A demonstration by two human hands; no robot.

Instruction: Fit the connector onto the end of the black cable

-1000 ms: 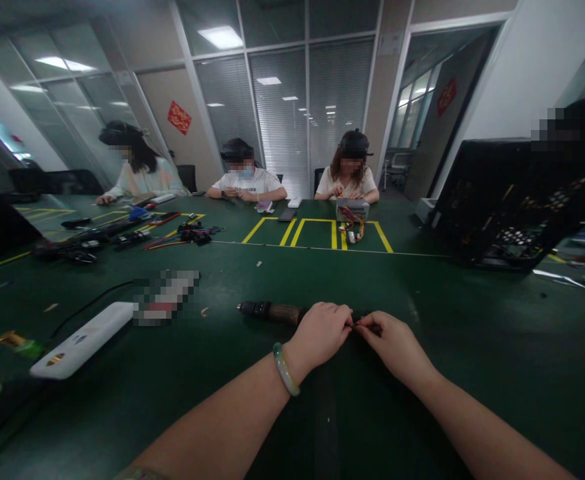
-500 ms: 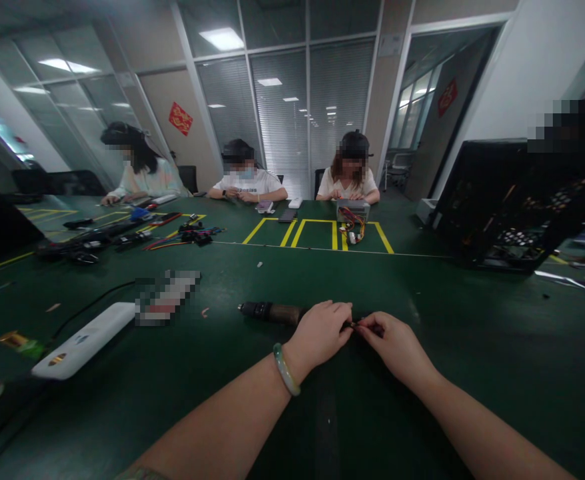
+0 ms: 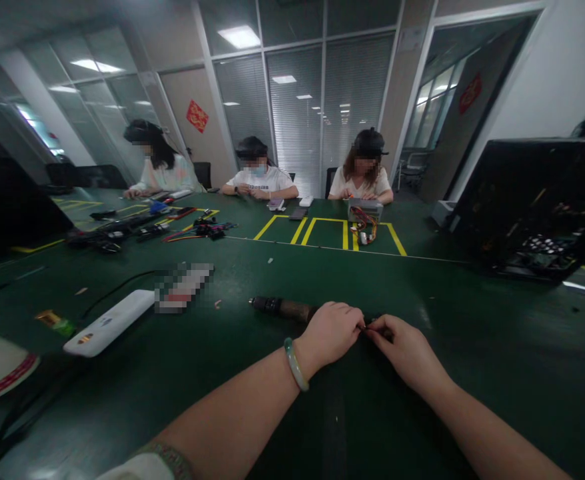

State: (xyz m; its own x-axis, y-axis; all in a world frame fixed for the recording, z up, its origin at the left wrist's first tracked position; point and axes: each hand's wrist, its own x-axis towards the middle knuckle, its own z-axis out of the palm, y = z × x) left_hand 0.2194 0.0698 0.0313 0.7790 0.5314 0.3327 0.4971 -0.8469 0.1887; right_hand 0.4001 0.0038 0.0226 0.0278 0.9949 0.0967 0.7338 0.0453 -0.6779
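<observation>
A dark electric screwdriver (image 3: 292, 309) lies sideways on the green table, its metal tip pointing left. My left hand (image 3: 333, 331) is closed over its right part and hides that stretch. Close beside it, my right hand (image 3: 401, 341) pinches thumb and forefinger together at the right end of the tool. Whatever sits between those fingertips is too small and dark to make out. The fingertips of both hands nearly meet. A jade-like bangle (image 3: 296, 365) circles my left wrist.
A white power bank (image 3: 110, 325) and a blurred-out flat item (image 3: 185, 288) lie left. Farther back are cable bundles (image 3: 205, 229) and a power supply (image 3: 365, 211). A black computer case (image 3: 527, 210) stands right. Several people sit across the table.
The camera view has turned slightly left, so everything sits farther right in the picture. Both hands keep their places at the screwdriver, with only small finger shifts.
</observation>
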